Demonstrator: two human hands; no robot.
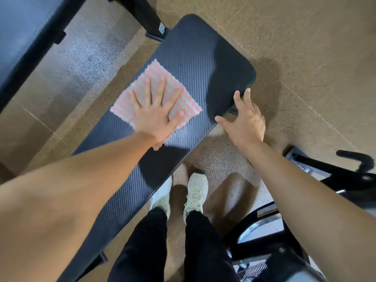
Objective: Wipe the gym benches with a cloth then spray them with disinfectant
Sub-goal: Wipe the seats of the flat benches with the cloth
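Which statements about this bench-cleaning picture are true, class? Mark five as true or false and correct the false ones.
1. The left hand presses flat on the cloth. True.
2. The cloth lies on the floor. False: it lies on the bench.
3. The right hand grips a spray bottle. False: it holds nothing, its fingers spread beside the bench's edge.
4. The cloth is striped pink and white. True.
5. The shoes are black. False: they are pale.
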